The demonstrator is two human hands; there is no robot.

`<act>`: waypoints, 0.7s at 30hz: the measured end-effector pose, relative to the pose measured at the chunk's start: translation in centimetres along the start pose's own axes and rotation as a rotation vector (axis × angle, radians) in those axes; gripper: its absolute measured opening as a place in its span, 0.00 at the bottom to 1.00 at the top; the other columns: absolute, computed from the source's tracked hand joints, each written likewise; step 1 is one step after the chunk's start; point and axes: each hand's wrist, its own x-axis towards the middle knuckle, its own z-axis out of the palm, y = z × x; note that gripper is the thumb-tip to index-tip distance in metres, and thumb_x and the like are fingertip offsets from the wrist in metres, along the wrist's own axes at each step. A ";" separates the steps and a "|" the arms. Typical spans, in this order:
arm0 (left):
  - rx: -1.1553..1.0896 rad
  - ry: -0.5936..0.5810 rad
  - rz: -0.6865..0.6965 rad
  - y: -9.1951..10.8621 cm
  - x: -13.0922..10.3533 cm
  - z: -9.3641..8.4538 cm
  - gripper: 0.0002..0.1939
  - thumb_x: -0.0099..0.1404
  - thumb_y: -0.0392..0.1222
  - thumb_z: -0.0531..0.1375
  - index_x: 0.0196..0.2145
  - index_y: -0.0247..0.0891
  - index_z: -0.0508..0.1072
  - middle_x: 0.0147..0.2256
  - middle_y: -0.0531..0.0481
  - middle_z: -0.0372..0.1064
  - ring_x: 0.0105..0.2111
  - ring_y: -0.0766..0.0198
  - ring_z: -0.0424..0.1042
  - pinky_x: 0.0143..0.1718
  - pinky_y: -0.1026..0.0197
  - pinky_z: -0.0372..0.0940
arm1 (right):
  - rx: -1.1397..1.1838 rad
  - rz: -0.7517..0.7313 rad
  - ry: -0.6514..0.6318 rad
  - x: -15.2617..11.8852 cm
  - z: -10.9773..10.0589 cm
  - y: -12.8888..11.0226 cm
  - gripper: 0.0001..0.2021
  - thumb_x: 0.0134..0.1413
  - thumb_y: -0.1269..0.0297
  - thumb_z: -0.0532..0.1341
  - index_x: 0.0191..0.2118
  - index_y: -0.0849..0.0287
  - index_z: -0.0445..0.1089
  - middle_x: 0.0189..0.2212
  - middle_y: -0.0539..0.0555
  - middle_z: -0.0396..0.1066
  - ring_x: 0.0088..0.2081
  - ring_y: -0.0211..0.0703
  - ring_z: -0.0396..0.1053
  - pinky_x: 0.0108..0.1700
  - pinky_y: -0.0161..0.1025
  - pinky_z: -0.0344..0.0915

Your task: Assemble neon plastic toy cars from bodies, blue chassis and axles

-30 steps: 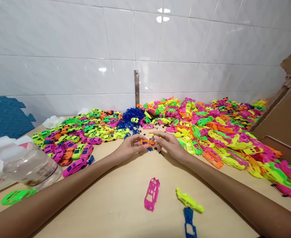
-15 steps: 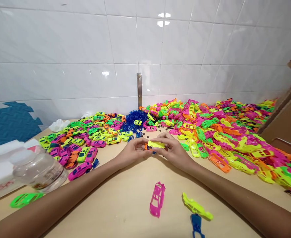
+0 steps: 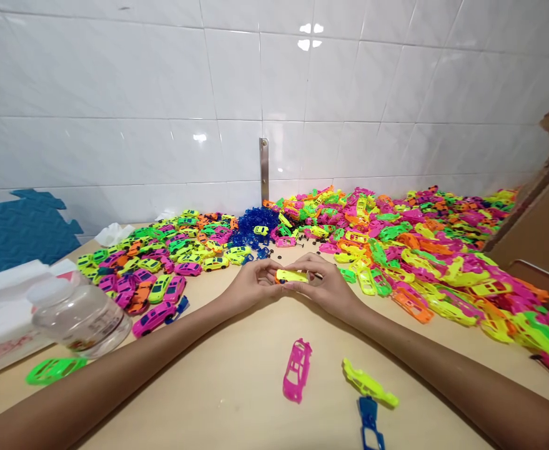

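A yellow toy car [image 3: 293,275] sits over the table's [image 3: 237,369] middle, gripped by the curled fingers of the left hand [image 3: 250,286] and right hand [image 3: 329,287]. A pink car shell [image 3: 296,371] lies nearer; blue parts [image 3: 257,224] heap toward the far edge.

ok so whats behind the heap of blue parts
Behind the blue heap rises a pale tiled wall, with an upright metal strip against it. The heap covers the wall's foot there, so anything lying low behind it cannot be seen.
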 end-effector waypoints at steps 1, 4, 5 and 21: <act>0.007 0.003 0.007 0.0 0.0 0.0 0.23 0.56 0.50 0.71 0.45 0.34 0.76 0.28 0.52 0.72 0.26 0.66 0.71 0.28 0.65 0.64 | -0.002 -0.006 -0.007 0.0 0.0 0.1 0.15 0.55 0.56 0.71 0.48 0.49 0.80 0.40 0.54 0.72 0.42 0.45 0.69 0.37 0.38 0.62; 0.035 0.016 0.041 -0.2 0.0 0.0 0.22 0.56 0.50 0.71 0.43 0.34 0.76 0.29 0.51 0.71 0.26 0.67 0.69 0.27 0.66 0.63 | -0.019 -0.024 -0.030 -0.1 0.1 0.3 0.15 0.56 0.56 0.71 0.48 0.50 0.80 0.40 0.55 0.71 0.43 0.46 0.69 0.38 0.39 0.63; 0.041 0.019 0.049 -0.4 -0.1 0.0 0.21 0.56 0.50 0.71 0.43 0.34 0.76 0.29 0.51 0.72 0.26 0.67 0.69 0.28 0.66 0.63 | -0.033 -0.036 -0.033 -0.1 0.1 0.4 0.14 0.56 0.56 0.71 0.48 0.51 0.80 0.40 0.55 0.71 0.43 0.47 0.69 0.39 0.40 0.64; -0.285 -0.077 -0.030 0.3 -0.1 -0.5 0.18 0.58 0.42 0.69 0.46 0.34 0.79 0.42 0.42 0.78 0.39 0.57 0.79 0.49 0.54 0.71 | -0.286 -0.228 -0.007 -0.3 -0.1 0.9 0.15 0.59 0.61 0.69 0.52 0.47 0.78 0.40 0.54 0.70 0.43 0.46 0.68 0.44 0.43 0.65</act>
